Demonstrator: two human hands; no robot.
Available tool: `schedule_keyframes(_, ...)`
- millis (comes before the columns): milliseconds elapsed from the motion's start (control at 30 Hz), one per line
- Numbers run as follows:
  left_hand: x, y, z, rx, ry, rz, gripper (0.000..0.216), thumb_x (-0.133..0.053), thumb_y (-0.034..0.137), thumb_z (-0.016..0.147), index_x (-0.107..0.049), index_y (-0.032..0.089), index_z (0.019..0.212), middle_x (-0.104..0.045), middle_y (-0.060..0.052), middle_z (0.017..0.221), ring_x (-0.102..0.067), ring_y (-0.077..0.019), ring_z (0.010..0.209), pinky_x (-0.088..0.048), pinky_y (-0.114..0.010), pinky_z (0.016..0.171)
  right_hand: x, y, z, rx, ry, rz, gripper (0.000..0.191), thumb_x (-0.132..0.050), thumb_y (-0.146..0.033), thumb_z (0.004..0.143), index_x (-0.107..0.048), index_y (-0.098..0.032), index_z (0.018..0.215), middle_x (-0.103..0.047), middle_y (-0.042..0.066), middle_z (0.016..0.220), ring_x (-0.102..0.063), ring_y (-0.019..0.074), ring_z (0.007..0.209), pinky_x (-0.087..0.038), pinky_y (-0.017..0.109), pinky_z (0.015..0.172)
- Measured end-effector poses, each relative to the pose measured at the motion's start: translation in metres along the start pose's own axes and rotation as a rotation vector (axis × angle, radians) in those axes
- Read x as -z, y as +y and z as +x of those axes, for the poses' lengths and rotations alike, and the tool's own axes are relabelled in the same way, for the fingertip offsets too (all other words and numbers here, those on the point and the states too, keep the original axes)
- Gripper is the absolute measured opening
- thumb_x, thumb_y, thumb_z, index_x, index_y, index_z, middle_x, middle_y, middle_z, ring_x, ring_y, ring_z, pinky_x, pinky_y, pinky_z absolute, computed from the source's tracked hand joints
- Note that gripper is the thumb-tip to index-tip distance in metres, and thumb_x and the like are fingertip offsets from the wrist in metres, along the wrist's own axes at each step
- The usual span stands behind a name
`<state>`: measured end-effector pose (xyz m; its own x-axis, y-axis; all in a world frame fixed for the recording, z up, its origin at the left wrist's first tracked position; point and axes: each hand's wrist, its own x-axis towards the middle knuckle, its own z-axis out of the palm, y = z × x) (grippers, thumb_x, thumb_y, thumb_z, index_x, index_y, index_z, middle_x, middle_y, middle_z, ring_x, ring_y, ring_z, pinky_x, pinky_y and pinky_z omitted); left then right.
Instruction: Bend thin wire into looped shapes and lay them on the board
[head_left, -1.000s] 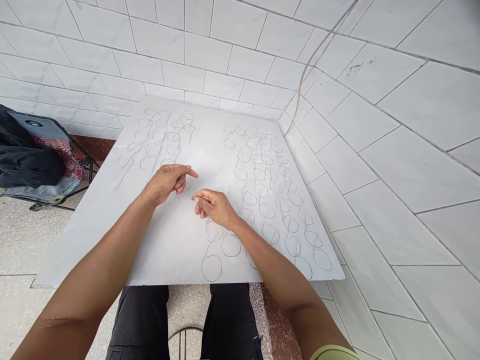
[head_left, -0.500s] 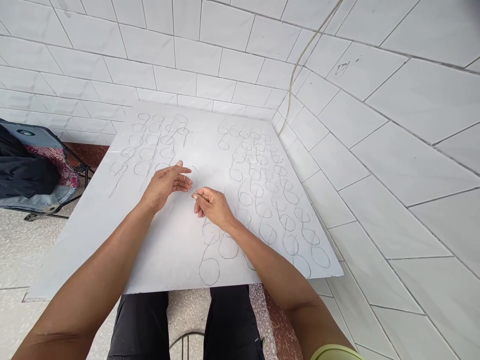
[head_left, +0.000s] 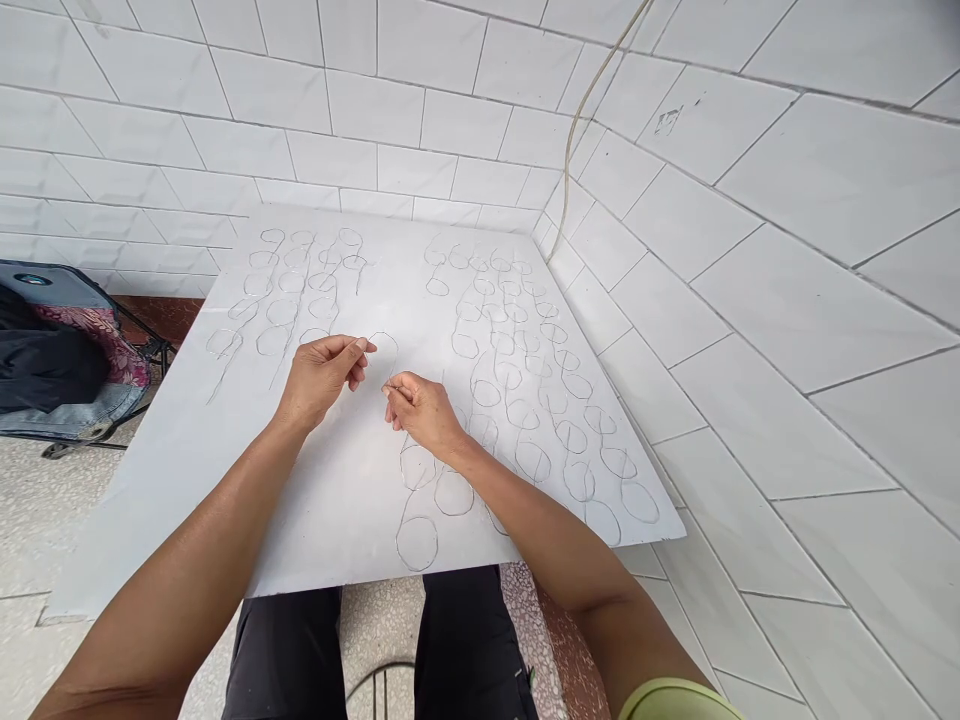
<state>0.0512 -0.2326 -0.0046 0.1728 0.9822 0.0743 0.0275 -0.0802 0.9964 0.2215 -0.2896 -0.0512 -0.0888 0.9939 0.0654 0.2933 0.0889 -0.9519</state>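
Between my hands a thin wire loop [head_left: 394, 345] rises in an arc above the white board [head_left: 322, 530]. My left hand [head_left: 324, 372] pinches the loop's left side between thumb and forefinger. Closed on the lower right end of the same wire is my right hand [head_left: 420, 405], its fingertips pressed together. Wire pieces bent into linked rings lie on the board: one group [head_left: 277, 340] at the far left, a larger group [head_left: 525, 410] on the right. A ring [head_left: 417, 543] lies close to the front edge, and my right forearm covers some of the others.
White tiled walls [head_left: 750, 330] meet behind and to the right of the board. A pale cable [head_left: 571, 140] runs down the corner. At the left stands a folding chair [head_left: 112, 350] with dark cloth [head_left: 52, 360] on it. My legs [head_left: 289, 650] are under the front edge.
My left fingers, spread beside the loop before, have closed to a pinch on the wire. My right hand keeps its hold nearly in place. The view has shifted slightly.
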Motion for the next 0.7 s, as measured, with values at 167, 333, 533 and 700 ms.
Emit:
schedule_keyframes(167, -0.004, -0.003, -0.002, 0.039, -0.023, -0.005, 0.027, -0.073, 0.040, 0.088, -0.075, 0.014, 0.086, -0.068, -0.005, 0.077, -0.062, -0.0136, 0.061, -0.055, -0.031, 0.062, 0.000, 0.000, 0.001, 0.021, 0.058, -0.003, 0.017, -0.050, -0.034, 0.100, -0.060, -0.022, 0.093, -0.066, -0.004, 0.066, -0.059, 0.0100, 0.051, -0.046, 0.023, 0.052)
schedule_keyframes(333, -0.011, -0.007, -0.003, 0.072, -0.033, -0.055, 0.025, -0.072, 0.038, 0.087, -0.073, 0.013, 0.086, -0.069, -0.007, 0.080, -0.067, -0.0172, 0.067, -0.060, -0.034, 0.065, 0.000, 0.003, 0.004, 0.037, 0.099, 0.008, 0.018, -0.049, -0.034, 0.101, -0.058, -0.022, 0.091, -0.066, -0.004, 0.066, -0.059, 0.0097, 0.050, -0.048, 0.023, 0.053)
schedule_keyframes(533, -0.012, -0.007, -0.004, 0.092, -0.041, -0.096, 0.020, -0.073, 0.032, 0.086, -0.072, 0.012, 0.087, -0.069, -0.007, 0.083, -0.068, -0.0175, 0.070, -0.061, -0.035, 0.066, 0.001, 0.005, 0.007, 0.029, 0.157, 0.041, 0.017, -0.048, -0.031, 0.101, -0.062, -0.022, 0.104, -0.066, -0.005, 0.066, -0.059, 0.0098, 0.049, -0.050, 0.023, 0.054)
schedule_keyframes(700, -0.014, -0.009, -0.004, 0.086, -0.044, -0.087, 0.021, -0.072, 0.033, 0.086, -0.072, 0.012, 0.089, -0.070, -0.007, 0.084, -0.068, -0.0171, 0.070, -0.061, -0.035, 0.068, 0.004, 0.006, 0.008, 0.002, 0.185, 0.050, 0.022, -0.046, -0.026, 0.101, -0.065, -0.021, 0.112, -0.065, -0.005, 0.064, -0.058, 0.0094, 0.047, -0.049, 0.023, 0.053)
